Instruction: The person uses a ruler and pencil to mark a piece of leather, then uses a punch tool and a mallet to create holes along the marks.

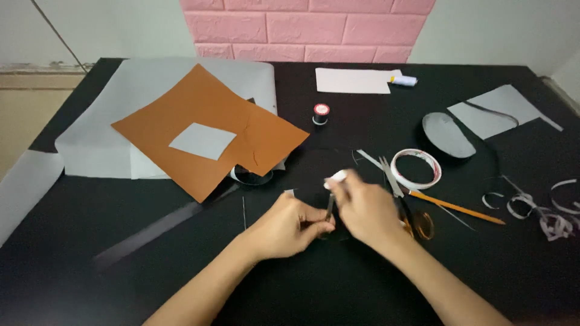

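Both hands meet over the black tabletop [72, 241], just left of the scissors [396, 190]. The left hand [284, 228] has its fingers pinched narrow on a small dark piece [314, 226]. The right hand [365, 208] has its fingers closed around a thin dark stick [330, 206], held upright and touching that piece. A tape roll [415, 168] and an orange pencil [459, 209] lie just right of the scissors. An orange sheet [205, 115] lies well left of the scissors, a thread spool [321, 113] beyond them.
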